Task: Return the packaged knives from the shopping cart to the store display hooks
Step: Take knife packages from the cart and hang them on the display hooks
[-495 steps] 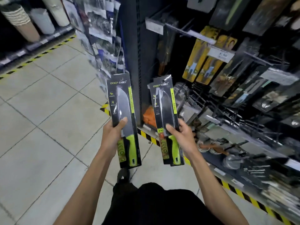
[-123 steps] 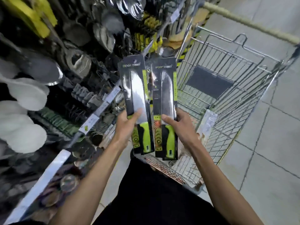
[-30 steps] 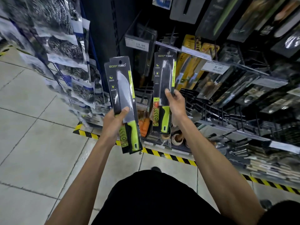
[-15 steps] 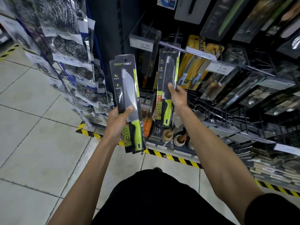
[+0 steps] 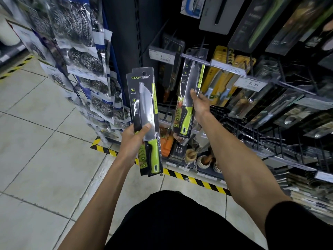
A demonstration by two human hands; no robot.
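My left hand [image 5: 134,141] grips a packaged knife [image 5: 145,109] with a green handle and black card, held upright in front of the shelf post. My right hand [image 5: 197,103] holds a second packaged knife [image 5: 189,91] of the same kind, thumb across its blade, raised against the display. That pack's top edge reaches the display hook [image 5: 198,56] that juts out beside the 13.90 price tag [image 5: 164,57]. Whether the card's hole sits on the hook is hidden.
Packs of steel scourers [image 5: 86,58] hang on a rack at left. Yellow packaged knives [image 5: 223,74] and dark packs fill hooks to the right, with an 8.00 tag [image 5: 252,84]. Small cups [image 5: 203,161] stand on the bottom shelf above black-and-yellow floor tape [image 5: 196,181].
My right hand has pushed its knife pack higher and further in toward the hook. My left hand and its pack have stayed about where they were.
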